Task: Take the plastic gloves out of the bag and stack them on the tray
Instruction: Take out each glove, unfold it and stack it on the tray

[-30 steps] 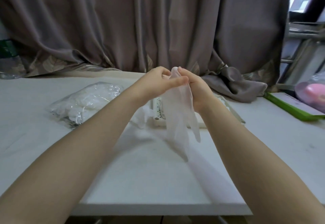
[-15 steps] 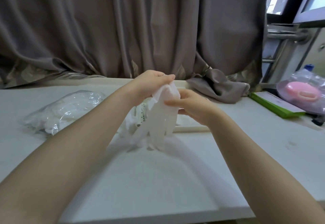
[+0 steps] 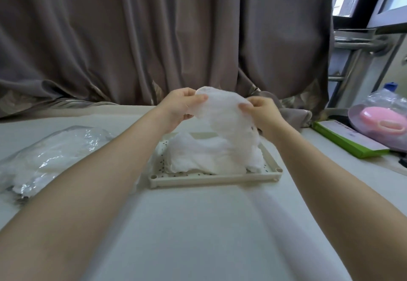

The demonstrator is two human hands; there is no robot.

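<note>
Glove pinched at both ends by left hand and right hand, above tray pile; bag on bench left; glove's outline blurred.

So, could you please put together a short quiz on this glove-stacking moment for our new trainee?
1. True or false: both the left hand and the right hand pinch the held glove.
2. Where does the bag of gloves lie relative to the tray?
A. to its left
B. to its right
C. on top of it
3. Fill in: the pile of gloves already rests on the ____.

Key
1. True: each hand has a grip on an upper edge of the glove, above the tray.
2. A
3. tray
</note>
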